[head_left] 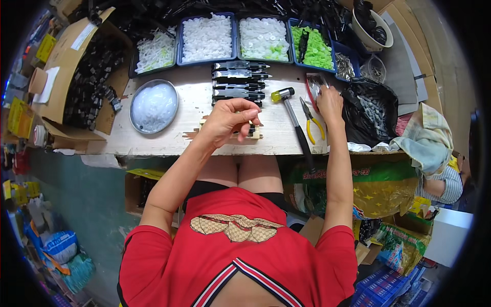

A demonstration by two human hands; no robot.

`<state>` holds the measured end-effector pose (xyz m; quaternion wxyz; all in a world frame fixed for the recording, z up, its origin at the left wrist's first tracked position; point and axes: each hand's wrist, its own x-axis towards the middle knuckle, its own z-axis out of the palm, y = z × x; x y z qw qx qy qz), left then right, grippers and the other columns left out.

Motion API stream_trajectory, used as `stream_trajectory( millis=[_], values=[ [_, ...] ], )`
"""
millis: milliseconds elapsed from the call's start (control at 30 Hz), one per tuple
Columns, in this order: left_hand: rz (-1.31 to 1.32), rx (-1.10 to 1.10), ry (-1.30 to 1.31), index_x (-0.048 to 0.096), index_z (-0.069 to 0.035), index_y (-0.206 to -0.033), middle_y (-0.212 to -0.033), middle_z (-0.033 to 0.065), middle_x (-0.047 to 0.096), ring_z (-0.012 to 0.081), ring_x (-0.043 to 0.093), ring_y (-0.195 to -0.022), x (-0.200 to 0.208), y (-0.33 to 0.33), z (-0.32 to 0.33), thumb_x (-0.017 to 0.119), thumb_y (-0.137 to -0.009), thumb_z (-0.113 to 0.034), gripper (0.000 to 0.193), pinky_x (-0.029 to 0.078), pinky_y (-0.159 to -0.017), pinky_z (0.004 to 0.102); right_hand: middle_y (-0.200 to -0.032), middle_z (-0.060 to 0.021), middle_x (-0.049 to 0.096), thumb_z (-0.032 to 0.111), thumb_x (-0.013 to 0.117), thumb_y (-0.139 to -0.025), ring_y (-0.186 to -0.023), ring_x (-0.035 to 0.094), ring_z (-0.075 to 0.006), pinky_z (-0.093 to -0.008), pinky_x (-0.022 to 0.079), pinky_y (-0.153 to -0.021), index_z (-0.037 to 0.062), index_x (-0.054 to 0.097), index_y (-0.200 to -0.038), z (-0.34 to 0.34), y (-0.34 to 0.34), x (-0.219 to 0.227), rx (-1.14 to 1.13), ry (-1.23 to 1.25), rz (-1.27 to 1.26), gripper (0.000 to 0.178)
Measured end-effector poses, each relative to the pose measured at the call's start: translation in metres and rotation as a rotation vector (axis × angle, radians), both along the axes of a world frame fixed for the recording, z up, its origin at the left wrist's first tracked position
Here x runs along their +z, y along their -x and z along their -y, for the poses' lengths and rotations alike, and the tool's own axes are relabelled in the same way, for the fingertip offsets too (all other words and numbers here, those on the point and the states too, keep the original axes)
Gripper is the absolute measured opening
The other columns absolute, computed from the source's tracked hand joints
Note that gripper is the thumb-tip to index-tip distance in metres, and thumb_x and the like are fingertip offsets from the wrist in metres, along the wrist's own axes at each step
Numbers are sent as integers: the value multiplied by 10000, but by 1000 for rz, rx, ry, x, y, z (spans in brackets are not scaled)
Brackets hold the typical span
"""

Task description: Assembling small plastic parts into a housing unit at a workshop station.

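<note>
Wooden bench (169, 138): your left hand (227, 118) pinches a small black part (250, 128) over the wooden block (255, 134) by the near edge. Your right hand (329, 102) reaches into a clear bag (316, 84); its grip cannot be told. Bare board lies between the steel bowl (153, 106) and the hammer (294, 120).

Five trays (207, 61), one hammer (291, 110), one pliers (312, 123)

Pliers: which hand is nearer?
Right. The right hand is just above and right of the pliers, almost touching them. The left hand is well off to their left, over a small wooden block.
</note>
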<state>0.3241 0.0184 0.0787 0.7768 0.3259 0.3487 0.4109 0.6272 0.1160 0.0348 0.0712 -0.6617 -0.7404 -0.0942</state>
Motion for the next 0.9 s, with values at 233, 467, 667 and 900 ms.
stream_trajectory(
  millis=[233,467,667,900],
  values=[
    [216,137,138,495,49,-1068,-947,154,575,251,622,-833,6,14,12,527,-818,8,255,531,-709,316,-797,-240,609,68,510,-725,-712,617,-373,-450,492,-636,0,617,-771,-1,-4,1,14,27,37,135],
    [212,112,-8,511,28,-1105,-996,196,599,234,647,-814,-6,31,35,520,-859,-33,253,561,-670,305,-840,-210,609,75,507,-732,-807,585,-372,-444,459,-728,33,613,-865,8,-10,3,1,-31,-159,175],
    [185,134,-63,558,32,-1050,-864,166,634,203,652,-697,-14,32,52,557,-858,-71,218,544,-542,263,-824,-198,596,76,511,-758,-791,577,-361,-410,455,-683,38,629,-852,21,-12,13,-20,-113,-407,156],
    [172,61,-80,549,30,-1098,-842,131,626,164,635,-665,-16,31,64,559,-860,-70,258,526,-530,248,-850,-2,576,13,580,-812,-778,518,-70,-197,415,-701,14,626,-902,82,78,53,315,252,-1418,102]
  ],
)
